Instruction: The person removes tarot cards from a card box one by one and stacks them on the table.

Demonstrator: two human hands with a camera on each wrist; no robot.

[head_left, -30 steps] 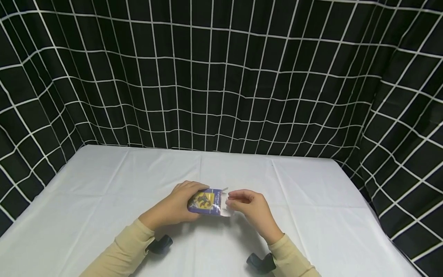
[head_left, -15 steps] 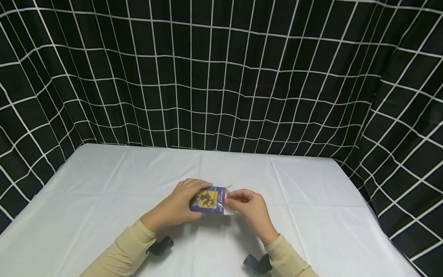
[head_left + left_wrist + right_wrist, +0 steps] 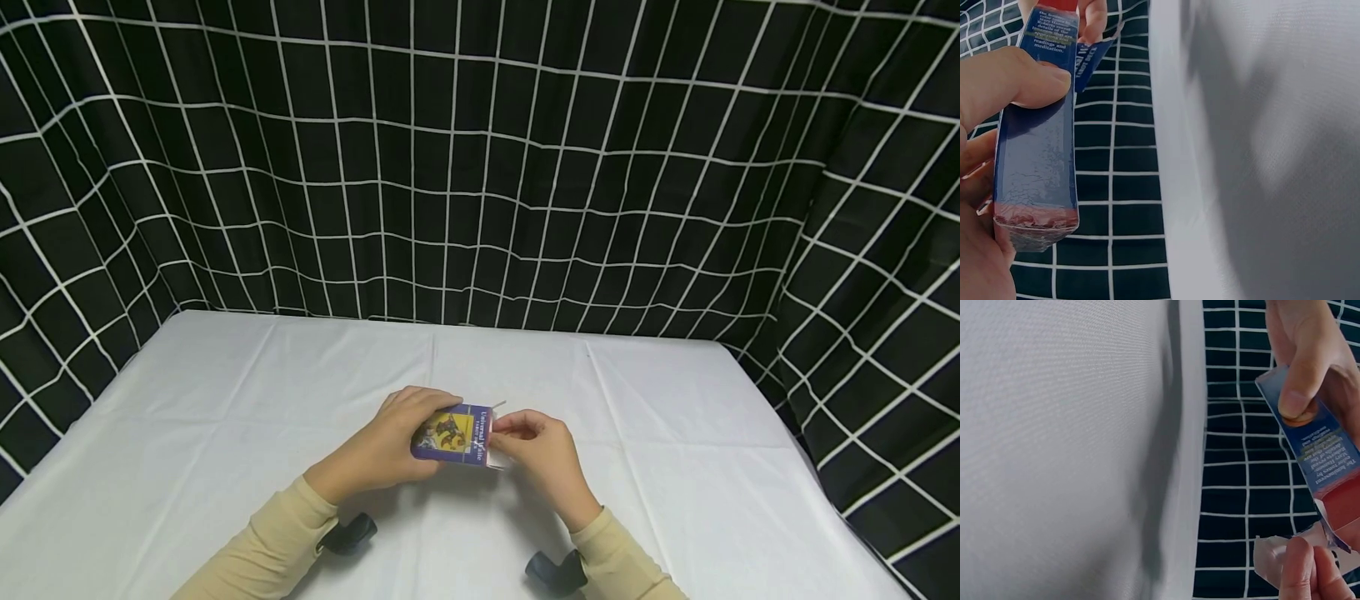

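A blue tarot card box [image 3: 453, 435] with a yellow picture is held up over the table by my left hand [image 3: 386, 442]. The left thumb [image 3: 1041, 81] presses along its narrow side in the left wrist view. Clear wrap wrinkles at the box's lower end there. The box's right end is open, with loose flaps sticking out. My right hand [image 3: 547, 454] is at this end, its thumb and fingers pinching at the end flap [image 3: 498, 457]. In the right wrist view, the right fingers [image 3: 1297, 569] overlap the pale flap [image 3: 1269, 556]. The box's inside is hidden.
A white cloth [image 3: 315, 358] covers the table. Black curtains with a white grid [image 3: 480, 167] stand behind it and at both sides. A dark wrist mount sits under each sleeve, the left mount [image 3: 348, 533] and the right mount [image 3: 555, 573].
The right fingers have moved slightly left, closer against the box's open end, and less of the white flap shows. The left hand and box have shifted slightly right.
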